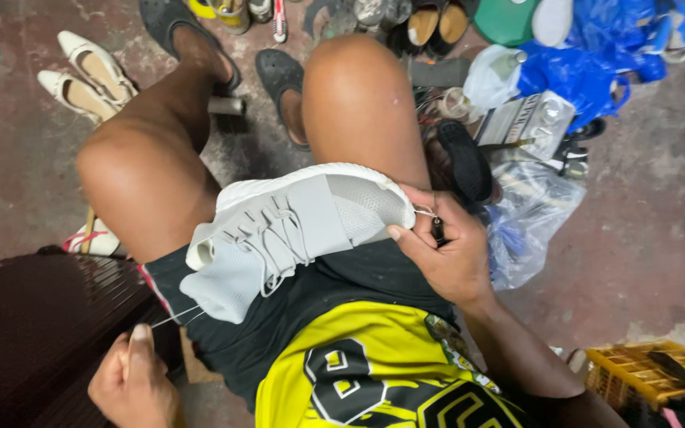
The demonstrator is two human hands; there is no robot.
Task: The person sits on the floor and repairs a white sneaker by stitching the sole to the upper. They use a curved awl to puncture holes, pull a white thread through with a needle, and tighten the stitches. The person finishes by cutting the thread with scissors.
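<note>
The right hand (447, 257) braces the grey sneaker (295, 230) on the lap, fingers curled round its toe, so the left hand (132, 384), fingers pinching, can pull the thread (174, 315) taut.

cream heels (89, 75) | blue bags (588, 67) | yellow crate (652, 372) | dark bench (41, 333)

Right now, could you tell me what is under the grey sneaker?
The grey sneaker rests on the person's lap, over black shorts. Its sole faces away, so the underside is hidden.
</note>
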